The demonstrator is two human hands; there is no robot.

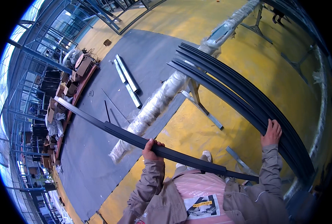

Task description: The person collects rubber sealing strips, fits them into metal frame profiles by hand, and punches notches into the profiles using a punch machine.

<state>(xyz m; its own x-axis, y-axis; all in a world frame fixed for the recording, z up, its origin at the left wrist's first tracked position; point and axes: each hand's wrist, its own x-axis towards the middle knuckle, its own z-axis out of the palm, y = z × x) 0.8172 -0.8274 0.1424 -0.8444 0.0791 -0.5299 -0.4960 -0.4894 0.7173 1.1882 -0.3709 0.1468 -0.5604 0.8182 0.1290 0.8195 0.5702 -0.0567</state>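
Note:
My left hand (153, 150) is wrapped around a long dark grey profile bar (130, 138), which slants across in front of my body. The bar's pale far end rises to the left, and its lower end passes my waist. On the right, my right hand (272, 133) grips the edge of one of several dark profile bars (229, 84) lying side by side. Its fingers curl over the bar's edge and its thumb is partly hidden. These bars rest across a trestle rail wrapped in clear plastic film (160, 93).
A second film-wrapped rail (319, 100) runs along the right. Metal trestle legs (203, 106) stand on the yellow floor. Silvery profile pieces (126, 80) lie on a grey floor sheet (98, 130). Cardboard boxes (84, 65) crowd a long reddish pallet (80, 89) at left.

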